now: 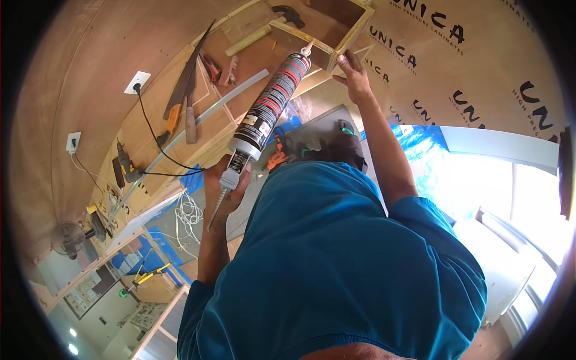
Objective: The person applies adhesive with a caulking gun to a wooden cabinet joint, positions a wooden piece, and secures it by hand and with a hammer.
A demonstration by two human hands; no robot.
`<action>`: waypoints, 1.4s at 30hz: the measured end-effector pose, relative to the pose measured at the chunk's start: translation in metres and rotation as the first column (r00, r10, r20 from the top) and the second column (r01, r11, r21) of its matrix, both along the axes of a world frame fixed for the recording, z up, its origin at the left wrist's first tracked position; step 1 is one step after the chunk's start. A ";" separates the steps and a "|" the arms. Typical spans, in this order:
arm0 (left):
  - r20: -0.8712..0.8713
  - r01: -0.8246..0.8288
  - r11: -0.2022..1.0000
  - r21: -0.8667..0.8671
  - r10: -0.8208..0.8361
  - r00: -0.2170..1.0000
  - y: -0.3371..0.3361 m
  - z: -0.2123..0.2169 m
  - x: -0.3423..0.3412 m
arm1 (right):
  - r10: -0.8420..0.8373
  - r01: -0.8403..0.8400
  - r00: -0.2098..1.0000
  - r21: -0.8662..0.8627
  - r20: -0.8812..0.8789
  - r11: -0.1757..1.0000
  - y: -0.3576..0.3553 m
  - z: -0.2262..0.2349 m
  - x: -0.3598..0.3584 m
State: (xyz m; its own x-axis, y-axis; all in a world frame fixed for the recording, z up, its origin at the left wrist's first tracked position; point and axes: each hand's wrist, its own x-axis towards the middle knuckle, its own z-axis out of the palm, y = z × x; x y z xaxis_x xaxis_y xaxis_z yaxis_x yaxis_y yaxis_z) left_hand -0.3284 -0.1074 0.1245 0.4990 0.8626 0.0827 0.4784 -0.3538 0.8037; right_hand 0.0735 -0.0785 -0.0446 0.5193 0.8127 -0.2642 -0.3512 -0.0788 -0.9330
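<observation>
My left hand [234,193] is wrapped round the handle of a caulking gun [245,147], whose rod points back toward me. A dark cartridge with red bands [273,102] is loaded in it. The cartridge's pale nozzle [306,49] points away from me and meets the near edge of an open wooden box frame [323,55], as far as I can see. My right hand [356,79] grips the near right corner of that frame, with thumb and fingers at its edge.
On the wooden bench to the left lie a hammer [291,16], a handsaw [175,108], red-handled pliers [211,68] and a long metal strip [228,97]. A drill [127,163] sits farther left. Black cord [155,137] runs from a wall socket [137,82]. Coiled white cable [189,213] lies below.
</observation>
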 end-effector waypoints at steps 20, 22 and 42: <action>0.342 -0.153 0.900 -0.408 0.306 0.889 0.022 -0.002 0.005 | 0.011 -0.011 1.000 -0.012 0.021 1.000 -0.001 -0.005 0.001; 0.243 -0.226 0.894 -0.386 0.335 0.910 0.033 0.000 0.009 | 0.015 -0.015 1.000 -0.013 0.026 1.000 -0.002 -0.008 0.002; 0.189 -0.246 0.924 -0.294 0.309 0.932 0.049 -0.001 0.013 | 0.051 -0.051 0.999 -0.019 -0.016 0.998 -0.004 -0.004 0.001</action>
State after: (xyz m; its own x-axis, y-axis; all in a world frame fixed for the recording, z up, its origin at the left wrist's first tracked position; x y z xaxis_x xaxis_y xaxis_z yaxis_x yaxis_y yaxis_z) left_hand -0.3155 -0.0585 0.1236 0.2310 0.9695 -0.0818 0.3196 0.0037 0.9475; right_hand 0.0748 -0.0825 -0.0490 0.4728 0.8327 -0.2883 -0.3609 -0.1154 -0.9254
